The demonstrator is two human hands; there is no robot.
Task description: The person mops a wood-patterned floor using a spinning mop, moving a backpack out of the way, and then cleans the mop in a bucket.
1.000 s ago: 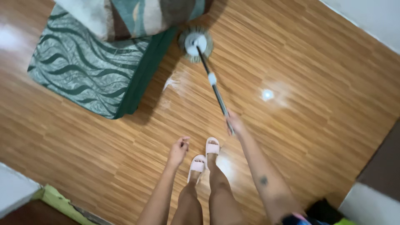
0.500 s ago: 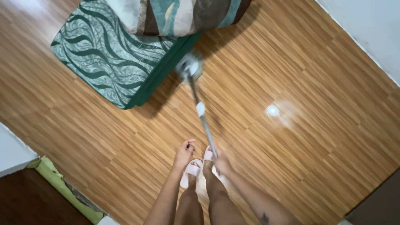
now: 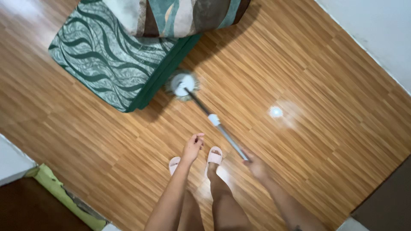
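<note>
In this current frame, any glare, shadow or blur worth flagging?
Head view: a small bright glare spot on the wood floor; soft shadow beside the green mattress; mop head and right hand reasonably sharp.

The room is evenly and brightly lit from overhead, and a single lamp shows as a small white glare spot (image 3: 275, 112) on the glossy wooden floor (image 3: 334, 85), with a softer sheen near the upper left corner. A dark, soft-edged shadow runs along the floor beside the green patterned mattress (image 3: 107, 64), and a fainter one lies under the round mop head (image 3: 182, 84). Focus is fair at the centre, though the mop head looks slightly smeared and lines splay toward the edges.
</note>
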